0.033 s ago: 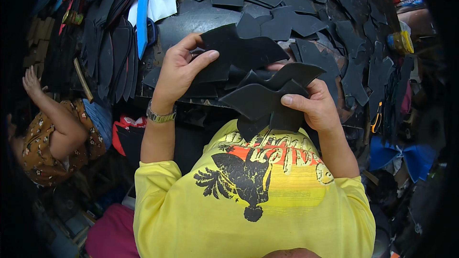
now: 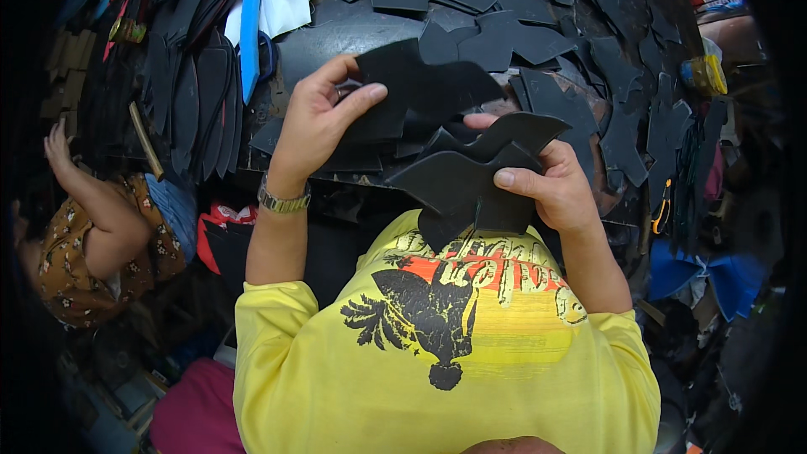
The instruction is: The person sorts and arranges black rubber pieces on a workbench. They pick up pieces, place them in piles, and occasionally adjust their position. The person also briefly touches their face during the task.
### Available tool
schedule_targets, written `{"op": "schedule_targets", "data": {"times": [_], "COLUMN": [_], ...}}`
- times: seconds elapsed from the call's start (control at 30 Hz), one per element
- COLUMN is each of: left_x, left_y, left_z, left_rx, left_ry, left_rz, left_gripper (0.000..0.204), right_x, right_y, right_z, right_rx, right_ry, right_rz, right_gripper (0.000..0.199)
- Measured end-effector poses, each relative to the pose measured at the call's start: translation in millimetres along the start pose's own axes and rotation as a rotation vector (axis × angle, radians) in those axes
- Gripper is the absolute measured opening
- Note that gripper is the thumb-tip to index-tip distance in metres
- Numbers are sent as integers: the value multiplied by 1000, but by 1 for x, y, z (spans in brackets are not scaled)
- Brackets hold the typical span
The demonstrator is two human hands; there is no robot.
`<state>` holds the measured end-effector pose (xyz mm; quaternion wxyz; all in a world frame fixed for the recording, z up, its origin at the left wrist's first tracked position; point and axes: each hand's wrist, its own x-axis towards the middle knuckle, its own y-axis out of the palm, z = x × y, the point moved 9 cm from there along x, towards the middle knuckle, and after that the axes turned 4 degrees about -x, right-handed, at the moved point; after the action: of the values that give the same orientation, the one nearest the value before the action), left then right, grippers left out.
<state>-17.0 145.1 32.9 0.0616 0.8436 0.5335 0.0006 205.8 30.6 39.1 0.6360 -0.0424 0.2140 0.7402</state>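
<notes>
— At centre frame, what do the hands grip?
— Left hand [image 2: 315, 122] pinches one black cut piece [image 2: 420, 88]; right hand [image 2: 551, 189] clasps a stack of black pieces [image 2: 471, 176] above the worktable [image 2: 336, 34].
— And lower left?
— Another person [image 2: 92, 235] sits.

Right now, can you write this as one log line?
left hand: grips one black cutout piece | right hand: holds stack of black cutouts | worktable: scattered black pieces
</notes>
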Motion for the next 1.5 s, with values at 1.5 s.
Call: {"op": "schedule_targets", "data": {"times": [1.5], "left_x": [160], "left_y": [41], "left_z": [-1], "left_rx": [50], "left_ry": [-83], "left_rz": [113], "left_gripper": [47], "right_x": [-35], "right_y": [-69], "right_z": [-6], "right_rx": [186], "right_ry": [-44], "right_rz": [-163], "right_gripper": [31]}}
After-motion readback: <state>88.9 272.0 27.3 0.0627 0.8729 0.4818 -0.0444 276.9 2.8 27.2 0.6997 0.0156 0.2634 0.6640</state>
